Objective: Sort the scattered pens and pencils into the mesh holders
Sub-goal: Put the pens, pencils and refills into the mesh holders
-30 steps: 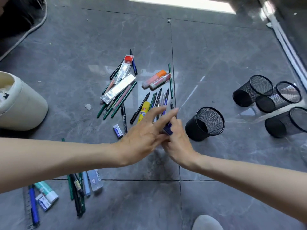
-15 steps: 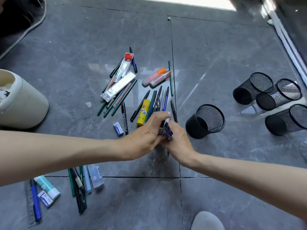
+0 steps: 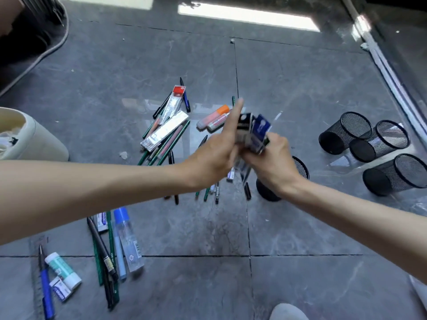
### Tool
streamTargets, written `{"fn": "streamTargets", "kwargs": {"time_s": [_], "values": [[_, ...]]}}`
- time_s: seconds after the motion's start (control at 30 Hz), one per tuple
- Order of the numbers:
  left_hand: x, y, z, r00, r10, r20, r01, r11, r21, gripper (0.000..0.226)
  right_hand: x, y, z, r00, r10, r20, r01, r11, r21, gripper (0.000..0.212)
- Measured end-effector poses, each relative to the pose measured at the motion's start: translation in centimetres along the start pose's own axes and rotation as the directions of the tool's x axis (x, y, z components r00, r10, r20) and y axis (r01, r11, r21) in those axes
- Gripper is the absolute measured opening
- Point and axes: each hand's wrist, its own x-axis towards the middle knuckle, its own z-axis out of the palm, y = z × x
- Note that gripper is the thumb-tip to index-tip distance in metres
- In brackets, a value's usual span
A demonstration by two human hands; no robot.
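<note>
Since the earlier frame, we have lifted the bundle of packaged pens point(image 3: 256, 132) off the floor point(image 3: 312, 232). The right hand point(image 3: 275, 163) grips it; the left hand point(image 3: 213, 157) presses straight fingers against it. Square the ends, then lower it into the mesh holder point(image 3: 302, 168) beneath the right hand.

Seen through one head-worn wide-angle camera, from above and behind both forearms point(image 3: 92, 188), facing forward and steeply down at the grey tiled floor point(image 3: 208, 227). Close in on the left hand point(image 3: 212, 158) and right hand point(image 3: 275, 167) at mid-frame, with fingers point(image 3: 237, 112) blurred against a bundle of pens point(image 3: 260, 128). Beyond and left of the fingers, scattered pens point(image 3: 185, 98); right of the fingers, mesh holders point(image 3: 335, 139) lying near the bowed frame edge. One view only
</note>
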Motion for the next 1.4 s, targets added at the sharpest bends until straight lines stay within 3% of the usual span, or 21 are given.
{"fn": "streamTargets", "kwargs": {"time_s": [0.1,0.23,0.47,0.7,0.87,1.03,1.13,1.23,1.4], "values": [[2.5,1.6,0.6,0.995,-0.083,-0.059,0.071,0.983,-0.171,0.068,1.9,-0.4,-2.0,0.995,0.064,-0.075,-0.062,0.998,0.016,0.005],[4.4,3.3,2.3,0.995,-0.082,-0.054,0.065,0.966,-0.252,0.033,2.4,0.3,-4.1,0.984,0.132,-0.119,-0.13,0.991,0.025,0.008],[6.1,5.3,4.6,0.99,-0.095,0.109,0.132,0.898,-0.42,0.06,1.1,2.1,-7.5,0.968,0.172,-0.185,-0.171,0.985,0.019,0.012],[6.1,5.0,6.3,0.947,-0.129,0.293,0.221,0.926,-0.307,0.059,0.0,5.3,-7.9,0.963,0.205,-0.178,-0.203,0.979,0.026,0.014],[5.4,4.0,6.6,0.872,-0.171,0.458,0.316,0.911,-0.263,0.053,-0.5,7.5,-7.9,0.961,0.276,-0.034,-0.268,0.952,0.148,0.014],[5.4,3.6,7.3,0.872,-0.177,0.457,0.328,0.904,-0.275,0.045,-0.2,8.1,-8.3,0.968,0.241,-0.075,-0.23,0.964,0.136,0.006],[5.7,3.4,7.7,0.889,-0.183,0.42,0.304,0.922,-0.241,0.046,-0.2,7.8,-8.2,0.973,0.21,-0.094,-0.199,0.973,0.113,0.012],[5.9,3.0,7.9,0.907,-0.196,0.373,0.28,0.942,-0.185,0.044,-0.4,7.8,-8.2,0.968,0.239,-0.082,-0.223,0.961,0.163,0.028],[6.0,2.0,7.9,0.929,-0.224,0.294,0.235,0.972,0.0,0.049,-1.0,8.8,-8.3,0.938,0.301,-0.172,-0.276,0.949,0.155,0.024]]}}
